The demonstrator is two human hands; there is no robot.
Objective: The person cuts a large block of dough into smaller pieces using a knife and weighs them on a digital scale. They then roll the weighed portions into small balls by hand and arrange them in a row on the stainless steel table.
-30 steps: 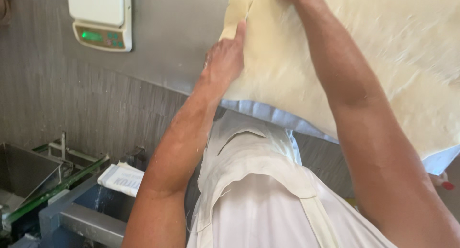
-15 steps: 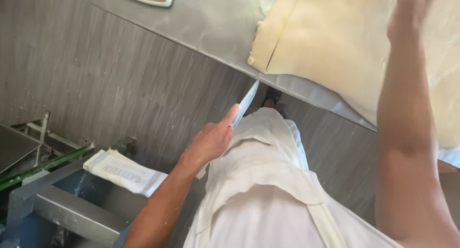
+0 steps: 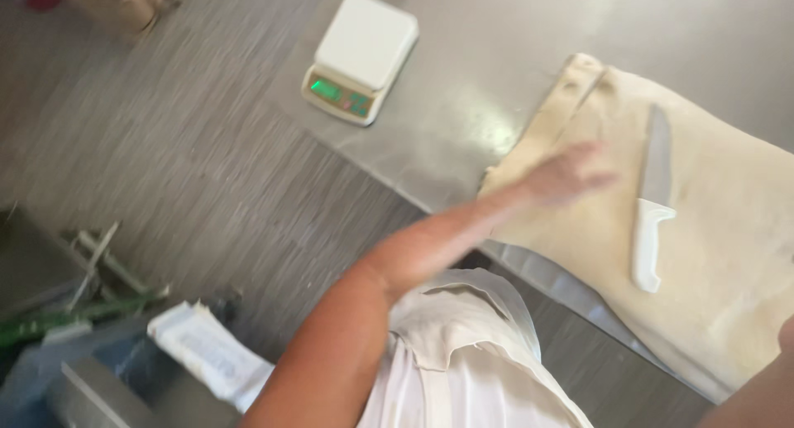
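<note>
A: Start with the left hand [image 3: 566, 176]. What is it doing?

B: It is stretched out over the near left edge of the dough sheet [image 3: 711, 254], fingers extended and loose, gripping nothing. It is smeared by motion, so I cannot say whether the palm touches the dough or only passes above it.

A: Half a second ago that hand was down by the apron with the knife in it.

B: Yes, and that is what has changed. The knife [image 3: 649, 205] now lies flat on the dough, white handle toward the person, blade pointing away. The hand has let it go and come up onto the table [image 3: 463, 105]. The cutting tool is parked, and the hand is free for the dough itself.

A: Where does the knife lie relative to the hand?

B: Just to the right of the fingertips, near but apart from them. The hand is at the folded left border of the sheet, where a narrow strip of dough runs along the edge.

A: And the right hand?

B: Only a bit of forearm shows at the bottom right corner; the hand itself is out of the frame.

A: Anything further out?

B: A white kitchen scale [image 3: 361, 56] with a green display stands on the table, well apart to the left of the dough. Below, the white apron [image 3: 463, 353].
</note>
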